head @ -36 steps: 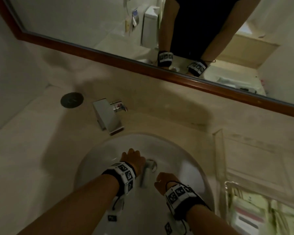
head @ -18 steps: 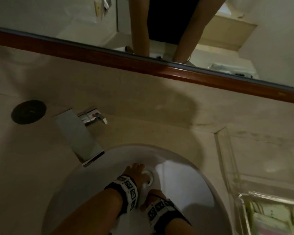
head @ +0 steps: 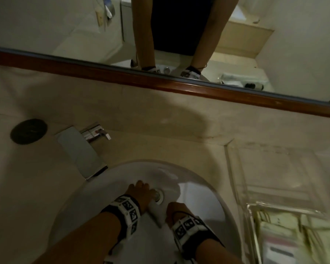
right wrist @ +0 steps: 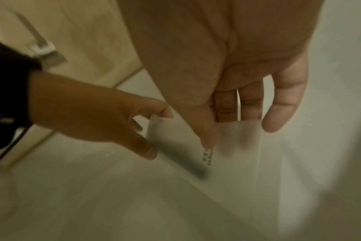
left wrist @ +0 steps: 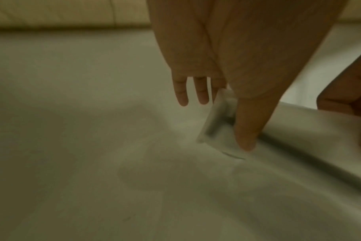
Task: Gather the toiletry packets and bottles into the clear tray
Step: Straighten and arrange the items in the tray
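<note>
A long translucent white packet [head: 156, 212] lies low in the white sink [head: 198, 191], beside the drain [head: 158, 194]. My left hand [head: 143, 191] pinches its far end [left wrist: 216, 124] between thumb and forefinger, the other fingers [left wrist: 181, 93] hanging straight. My right hand [head: 174, 208] holds the near end [right wrist: 237, 146], thumb in front and fingers behind. The right wrist view shows the left hand [right wrist: 93, 114] on the packet's corner. The clear tray [head: 286, 207] stands on the counter at the right with several yellow-green packets [head: 280, 235] in it.
A chrome tap [head: 80, 149] overhangs the sink's far left rim. A dark round cap [head: 28, 131] sits in the counter at the left. A second clear tray [head: 232, 168] lies behind the filled one. A wood-framed mirror [head: 179, 86] runs along the back wall.
Both hands have stayed in the basin by the drain and come closer together on the packet. The head view has swung, so the tap and tray sit differently in frame.
</note>
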